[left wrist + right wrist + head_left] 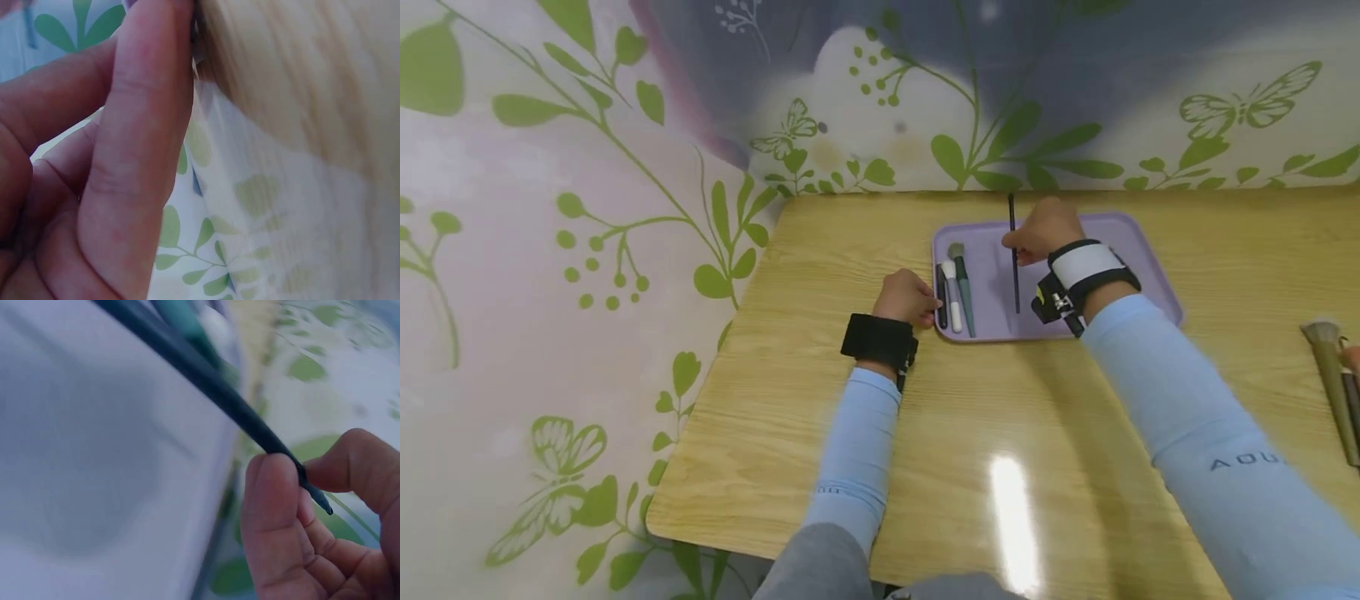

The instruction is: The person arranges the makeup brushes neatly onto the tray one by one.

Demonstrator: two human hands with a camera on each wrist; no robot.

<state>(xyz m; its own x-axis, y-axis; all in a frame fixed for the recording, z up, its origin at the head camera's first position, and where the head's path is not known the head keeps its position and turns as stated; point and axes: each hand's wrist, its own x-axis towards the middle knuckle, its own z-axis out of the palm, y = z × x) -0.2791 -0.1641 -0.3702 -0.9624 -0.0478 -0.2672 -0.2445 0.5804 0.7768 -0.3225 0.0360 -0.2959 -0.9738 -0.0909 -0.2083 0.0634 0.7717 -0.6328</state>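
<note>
My right hand (pixel 1047 231) pinches a thin dark makeup brush (pixel 1017 287) near its upper end, holding it over the middle of the lilac tray (pixel 1112 233). In the right wrist view the brush (pixel 219 394) slants between thumb and fingers, and its pointed end sticks out past them. At the tray's left rim my left hand (pixel 907 298) holds the edge between thumb and fingers. Along the tray's left side lie a short black brush (pixel 943 308), a white-tipped brush (pixel 953 304) and a teal-handled brush (pixel 964 283), side by side.
On the table's (pixel 820 242) right side lies a thick olive-handled brush (pixel 1330 375). Beside it, another person's fingers (pixel 1351 358) touch a dark-handled brush (pixel 1351 400) at the frame's edge. A patterned wall (pixel 880 108) stands close behind the tray.
</note>
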